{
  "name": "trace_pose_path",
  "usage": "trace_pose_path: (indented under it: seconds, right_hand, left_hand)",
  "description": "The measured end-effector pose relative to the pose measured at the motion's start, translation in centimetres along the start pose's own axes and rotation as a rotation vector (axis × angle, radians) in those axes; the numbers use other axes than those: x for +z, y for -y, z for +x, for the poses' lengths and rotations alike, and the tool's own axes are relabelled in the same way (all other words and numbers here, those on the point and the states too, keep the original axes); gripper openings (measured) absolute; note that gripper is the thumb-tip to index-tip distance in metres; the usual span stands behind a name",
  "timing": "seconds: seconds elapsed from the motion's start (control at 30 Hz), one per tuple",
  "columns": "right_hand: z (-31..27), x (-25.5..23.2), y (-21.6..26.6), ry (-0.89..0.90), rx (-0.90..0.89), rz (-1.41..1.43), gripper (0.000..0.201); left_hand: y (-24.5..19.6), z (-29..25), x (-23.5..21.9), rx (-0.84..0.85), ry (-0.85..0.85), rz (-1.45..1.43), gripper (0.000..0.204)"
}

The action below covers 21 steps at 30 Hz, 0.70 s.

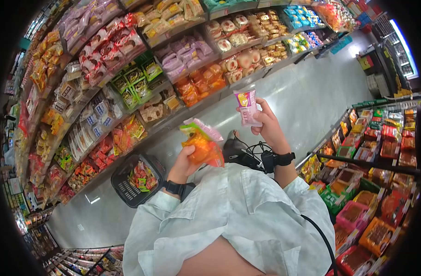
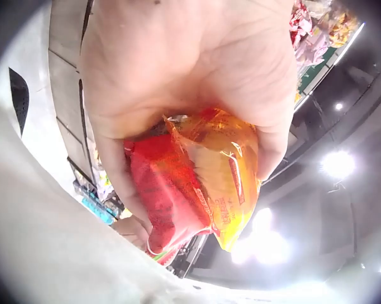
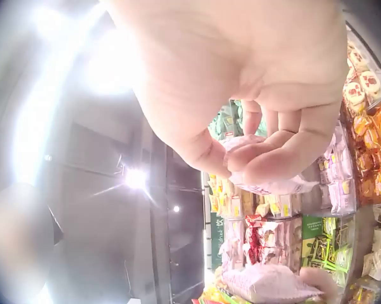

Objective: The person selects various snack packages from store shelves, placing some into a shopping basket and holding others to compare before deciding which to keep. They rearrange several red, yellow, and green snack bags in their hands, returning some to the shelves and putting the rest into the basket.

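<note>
In the head view my left hand (image 1: 182, 164) grips several snack packets in front of my body: an orange one (image 1: 199, 148), a red one and a green and pink one. The left wrist view shows the fingers curled round the orange packet (image 2: 225, 180) and the red packet (image 2: 165, 187). Held upright by my right hand (image 1: 269, 126) is a small pink and purple packet (image 1: 247, 108), a little higher and to the right. The right wrist view shows thumb and fingers of that hand (image 3: 260, 120) pinching the pale pink packet (image 3: 273, 183).
A black basket (image 1: 123, 186) holding colourful packets stands on the grey floor at the left. Shelves of bagged snacks curve along the left and top, with orange packets (image 1: 201, 85) in one bin. More packaged goods (image 1: 376, 234) fill a display at the right.
</note>
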State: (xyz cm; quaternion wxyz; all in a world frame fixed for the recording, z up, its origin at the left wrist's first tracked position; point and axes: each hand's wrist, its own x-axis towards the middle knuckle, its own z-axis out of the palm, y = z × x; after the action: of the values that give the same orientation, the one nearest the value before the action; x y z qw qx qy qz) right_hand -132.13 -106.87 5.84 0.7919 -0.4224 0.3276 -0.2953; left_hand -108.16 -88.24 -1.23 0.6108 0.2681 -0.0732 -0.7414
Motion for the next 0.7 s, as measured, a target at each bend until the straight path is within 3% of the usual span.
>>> trace_pose_path:
  seconds: [0.1,0.2,0.37,0.6,0.7]
  right_hand:
    - [3.6,-4.6,2.0,0.151,0.022,0.093,0.053]
    - [6.7,-6.4,3.4,0.112,0.008,0.127,0.052]
    - [11.7,-9.9,3.5,0.16,0.19,0.17,0.051]
    - [19.1,-8.6,2.7,0.137,0.228,0.056,0.059]
    - [24.4,-7.8,2.2,0.186,0.133,-0.227,0.061]
  left_hand:
    - [-0.1,1.7,1.5,0.044,0.06,-0.099,0.066]
    - [0.7,3.4,2.5,0.138,0.024,-0.122,0.068]
    - [1.1,4.7,4.5,0.199,-0.195,-0.114,0.074]
    - [-1.5,7.0,1.1,0.323,-0.345,-0.177,0.074]
    - [-4.5,9.0,0.1,0.342,-0.237,-0.177,0.072]
